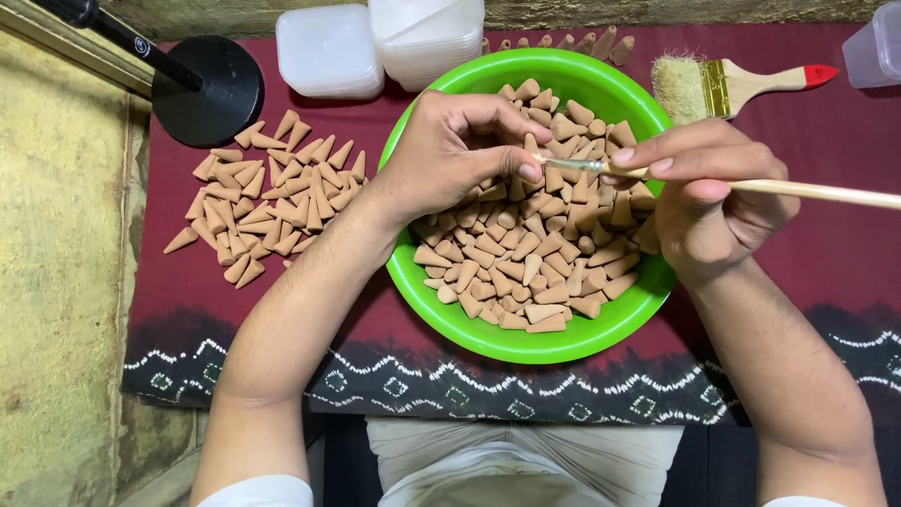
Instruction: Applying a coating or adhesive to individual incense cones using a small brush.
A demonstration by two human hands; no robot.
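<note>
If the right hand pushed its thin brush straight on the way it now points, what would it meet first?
Most likely the cone pinched in the left hand: the right hand aims the brush leftward, tip right at it. Depth is hard to judge.

Wide paintbrush (727,86), stacked white plastic lids (330,49), black round stand base (208,91), maroon patterned cloth (845,253).

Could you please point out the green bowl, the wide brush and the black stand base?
green bowl (488,330): head view, bare front rim.
wide brush (721,87): head view, gold band.
black stand base (218,105): head view, disc middle.
</note>
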